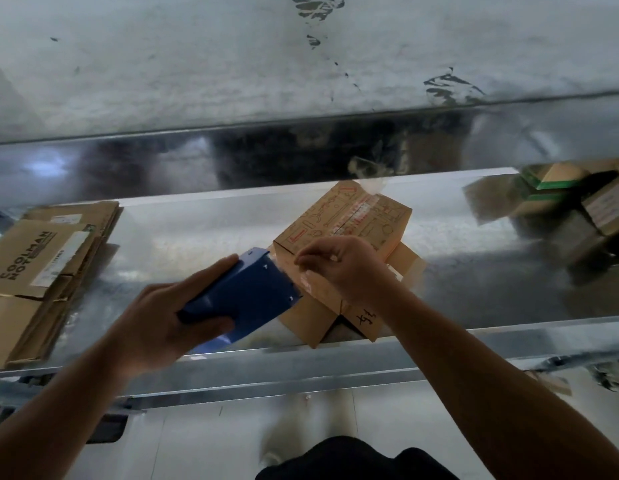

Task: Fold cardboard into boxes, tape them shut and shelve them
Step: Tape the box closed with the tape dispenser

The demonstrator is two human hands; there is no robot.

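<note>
Left hand [162,320] gripping blue metal tape dispenser [252,292]; right hand [339,268] pinching clear tape strip [308,284] against brown printed cardboard box [349,216], shiny metal tabletop [197,237]

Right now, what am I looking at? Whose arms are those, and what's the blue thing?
No machine here: each grip is a person's bare hand. The camera sits on their head, looking down, so the arms reach in from below. The left grip holds a blue tape dispenser. The right grip seems to pinch clear tape over a printed cardboard box on a shiny metal shelf. Flattened cardboard lies at the left, and more boxes, blurry, at the right.
</note>
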